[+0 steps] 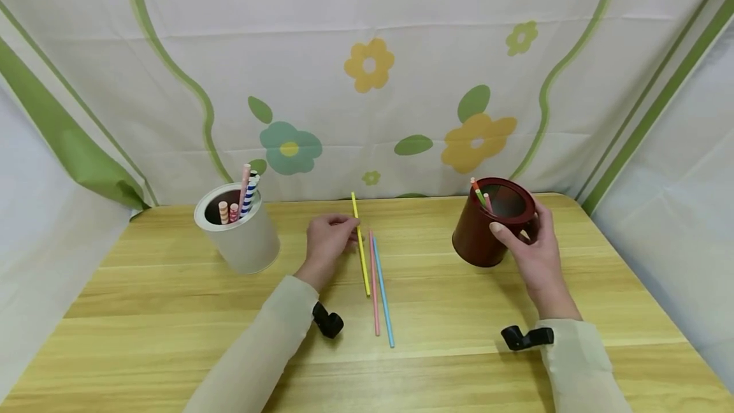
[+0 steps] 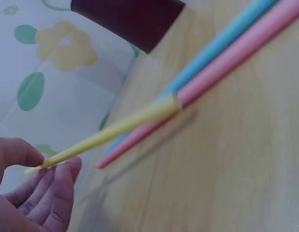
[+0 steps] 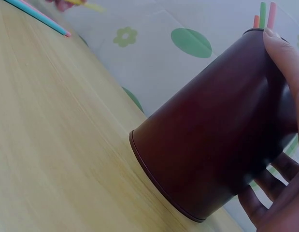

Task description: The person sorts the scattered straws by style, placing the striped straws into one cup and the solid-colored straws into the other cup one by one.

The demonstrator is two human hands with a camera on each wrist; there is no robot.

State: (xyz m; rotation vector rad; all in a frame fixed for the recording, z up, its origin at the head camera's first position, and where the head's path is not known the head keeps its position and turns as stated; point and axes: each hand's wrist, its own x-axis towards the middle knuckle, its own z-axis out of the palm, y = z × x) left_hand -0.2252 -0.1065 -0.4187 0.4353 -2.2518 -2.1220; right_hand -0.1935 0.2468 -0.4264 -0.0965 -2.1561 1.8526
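Note:
My left hand (image 1: pixel 331 238) pinches a yellow straw (image 1: pixel 361 253) between thumb and fingers near its far end. In the left wrist view the straw (image 2: pixel 125 124) is off the table and casts a shadow. Just right of it, a pink straw (image 1: pixel 374 285) and a blue straw (image 1: pixel 383 292) lie side by side on the wood. My right hand (image 1: pixel 536 253) grips a dark red cup (image 1: pixel 478 234) at its right side, thumb near the rim. Orange, green and pink straws (image 3: pixel 263 15) stick out of that cup. Its base appears to rest on the table.
A white cup (image 1: pixel 246 244) stands at the left, holding several patterned straws (image 1: pixel 248 195), some striped blue and white, some pink. Behind the wooden table (image 1: pixel 172 336) hangs a white curtain (image 1: pixel 321 5) with printed flowers, and it continues along both sides.

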